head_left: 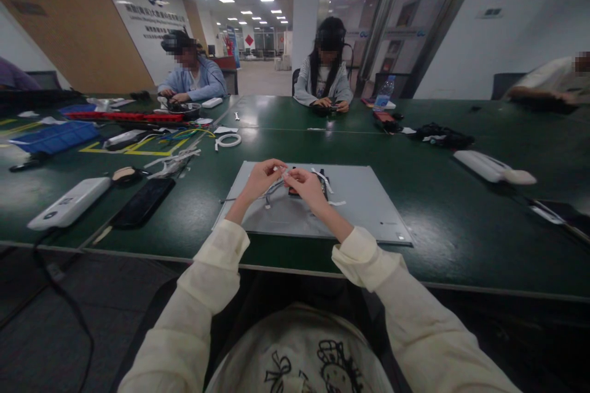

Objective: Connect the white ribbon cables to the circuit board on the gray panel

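Note:
Over a flat grey panel [369,209] my two hands meet, fingertips close together. My left hand [263,179] has its fingers pinched at a small whitish piece, too small to name. My right hand [305,185] is closed in a pinch at the same spot. Thin grey cables [268,198] hang below the left fingers onto the panel. Behind my right hand lies a small black device [295,191], partly hidden by it. A white strip [337,203] rests on the panel to the right.
To the left are a white power bank [69,204], a black phone [144,202], a blue tray [55,136] and bundled cables [173,163]. A coiled white cable [229,140] lies beyond the panel. A white device [491,167] is at right. Co-workers sit across the green table [442,221].

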Action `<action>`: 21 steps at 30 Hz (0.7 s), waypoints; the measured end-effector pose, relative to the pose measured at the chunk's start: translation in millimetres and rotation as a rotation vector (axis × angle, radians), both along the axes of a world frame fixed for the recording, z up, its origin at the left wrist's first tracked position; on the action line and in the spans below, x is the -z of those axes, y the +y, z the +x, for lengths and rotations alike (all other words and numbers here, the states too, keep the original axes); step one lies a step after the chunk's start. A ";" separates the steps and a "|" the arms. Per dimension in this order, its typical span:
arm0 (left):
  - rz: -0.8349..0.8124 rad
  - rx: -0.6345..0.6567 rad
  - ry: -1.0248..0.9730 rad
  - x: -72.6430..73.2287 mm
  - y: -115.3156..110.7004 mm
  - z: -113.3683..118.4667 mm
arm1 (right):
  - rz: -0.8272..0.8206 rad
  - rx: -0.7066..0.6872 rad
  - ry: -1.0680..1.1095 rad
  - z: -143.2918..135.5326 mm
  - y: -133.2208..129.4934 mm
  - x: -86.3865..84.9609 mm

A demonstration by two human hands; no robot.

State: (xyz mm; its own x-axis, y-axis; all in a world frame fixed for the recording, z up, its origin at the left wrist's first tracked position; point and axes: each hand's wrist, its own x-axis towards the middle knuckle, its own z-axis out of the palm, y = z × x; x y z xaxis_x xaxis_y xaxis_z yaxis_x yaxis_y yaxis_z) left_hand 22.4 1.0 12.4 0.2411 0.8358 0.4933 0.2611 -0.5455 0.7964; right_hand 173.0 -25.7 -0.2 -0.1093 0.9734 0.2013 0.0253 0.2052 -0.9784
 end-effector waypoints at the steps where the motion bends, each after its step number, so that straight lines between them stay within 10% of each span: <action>1: -0.010 0.005 0.003 -0.7 -0.9 0.9 | 0.012 0.013 -0.014 0.5 0.8 1.2; 12: -0.055 0.095 -0.010 -0.4 -0.4 -4.1 | -0.102 0.011 0.114 -0.2 -2.0 -2.0; 21: 0.020 -0.721 0.144 -1.2 52.4 -101.3 | -0.105 -0.092 0.074 -3.9 -11.0 -6.3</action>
